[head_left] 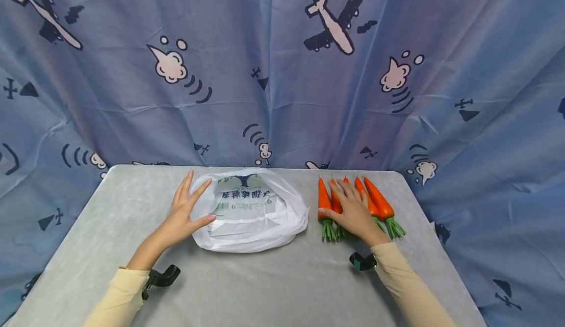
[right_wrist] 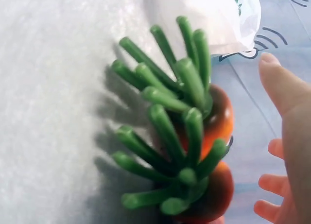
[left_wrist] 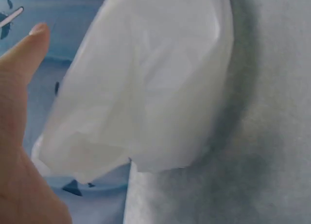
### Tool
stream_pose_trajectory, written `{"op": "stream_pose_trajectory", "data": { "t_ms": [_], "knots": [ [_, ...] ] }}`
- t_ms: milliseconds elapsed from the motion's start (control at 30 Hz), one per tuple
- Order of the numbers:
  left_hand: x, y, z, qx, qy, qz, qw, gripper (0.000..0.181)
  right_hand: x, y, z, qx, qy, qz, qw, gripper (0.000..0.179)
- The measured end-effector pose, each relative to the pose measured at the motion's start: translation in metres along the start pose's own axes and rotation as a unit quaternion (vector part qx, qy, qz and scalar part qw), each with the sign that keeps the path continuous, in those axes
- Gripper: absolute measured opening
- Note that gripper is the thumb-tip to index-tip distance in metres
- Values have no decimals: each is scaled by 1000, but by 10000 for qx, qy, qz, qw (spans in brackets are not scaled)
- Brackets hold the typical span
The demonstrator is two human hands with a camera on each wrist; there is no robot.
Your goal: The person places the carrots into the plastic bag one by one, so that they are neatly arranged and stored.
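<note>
A white plastic bag (head_left: 289, 214) with green and dark print lies spread out on the table, its mouth edges crumpled. My left hand (head_left: 180, 219) is at its left side, fingers spread, the thumb overlapping the bag in the head view. In the left wrist view the bag (left_wrist: 146, 88) stands up beside the thumb. Several orange carrots (head_left: 378, 198) with short green stems lie in a row to the right of the bag. Over the middle ones is my right hand (head_left: 354, 214), fingers extended and hiding part of them. Green carrot stems (right_wrist: 189, 131) fill the right wrist view.
The pale grey table (head_left: 265, 288) has rounded far corners. Behind it hangs a blue curtain (head_left: 282, 87) printed with planes and clouds. A dark wrist device (head_left: 163, 276) is on the left arm and another dark device (head_left: 363, 262) is on the right.
</note>
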State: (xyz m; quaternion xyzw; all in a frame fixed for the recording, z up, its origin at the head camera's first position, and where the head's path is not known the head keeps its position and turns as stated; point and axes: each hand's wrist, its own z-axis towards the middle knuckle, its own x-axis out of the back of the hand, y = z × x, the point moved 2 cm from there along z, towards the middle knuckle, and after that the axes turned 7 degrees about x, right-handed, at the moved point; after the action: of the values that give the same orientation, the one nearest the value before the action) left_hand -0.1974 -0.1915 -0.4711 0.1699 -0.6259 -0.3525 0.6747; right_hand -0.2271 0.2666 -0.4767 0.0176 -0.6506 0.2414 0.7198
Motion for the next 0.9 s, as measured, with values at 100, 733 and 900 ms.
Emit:
{"op": "stream_pose_trajectory", "data": {
  "t_ms": [100, 733, 900],
  "knots": [
    [-2, -5, 0, 109, -40, -192, 9997, 90, -3, 3, -1, -68, -1, 27, 10000, 90],
    [-9, -19, 2, 396, -423, -620, 9964, 91, -15, 9, -3, -262, -28, 162, 9995, 84],
    [-11, -17, 0, 461, -597, -634, 9951, 91, -17, 6, -1, -273, -54, 158, 9995, 80]
  ]
}}
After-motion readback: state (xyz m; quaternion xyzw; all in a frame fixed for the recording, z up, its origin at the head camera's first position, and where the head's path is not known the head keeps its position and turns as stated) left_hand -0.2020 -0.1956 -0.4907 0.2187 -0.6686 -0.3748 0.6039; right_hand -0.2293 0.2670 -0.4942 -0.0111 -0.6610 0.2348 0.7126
